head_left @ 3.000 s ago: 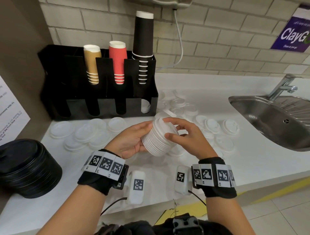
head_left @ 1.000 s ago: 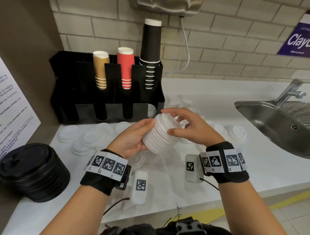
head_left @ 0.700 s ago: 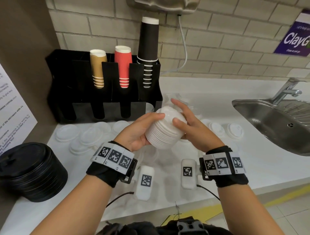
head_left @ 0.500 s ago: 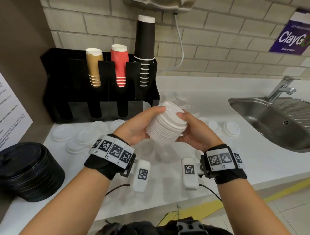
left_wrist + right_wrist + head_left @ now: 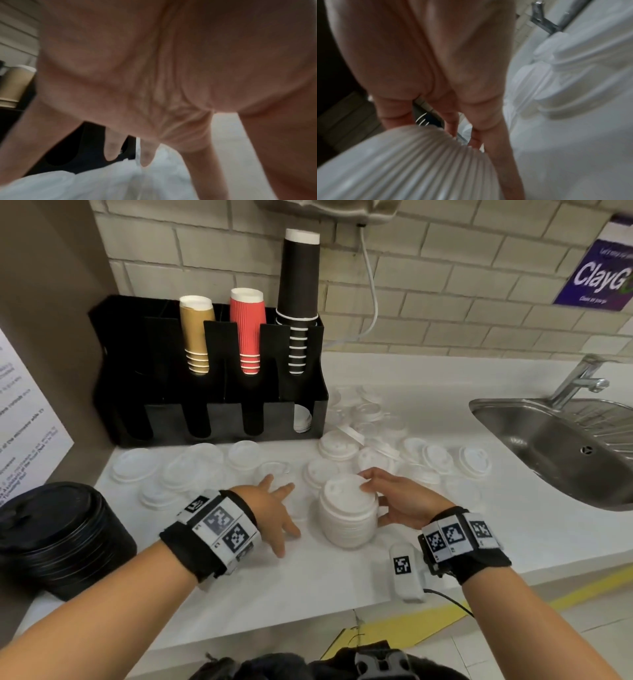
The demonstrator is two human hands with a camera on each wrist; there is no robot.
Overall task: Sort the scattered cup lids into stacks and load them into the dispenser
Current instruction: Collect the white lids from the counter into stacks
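Observation:
A tall stack of white cup lids (image 5: 346, 515) stands upright on the white counter (image 5: 308, 587). My right hand (image 5: 375, 501) grips it, fingers over the top rim and thumb against its side. The right wrist view shows the ribbed stack (image 5: 402, 169) under those fingers. My left hand (image 5: 277, 508) hovers open just left of the stack, fingers spread and holding nothing. Loose white lids (image 5: 438, 455) lie scattered across the counter behind both hands. The black dispenser (image 5: 205, 419) stands at the back left, with a few white lids (image 5: 303, 419) in its rightmost lower slot.
Brown, red and black cup stacks (image 5: 248, 333) stand in the dispenser's upper slots. A stack of black lids (image 5: 58, 539) sits at the near left. A steel sink (image 5: 555, 446) with a tap (image 5: 579, 381) is on the right. More clear lids (image 5: 137, 470) lie front left.
The stack, held in the air by both hands, has come down onto the counter. My left hand has let go and moved left with its fingers spread.

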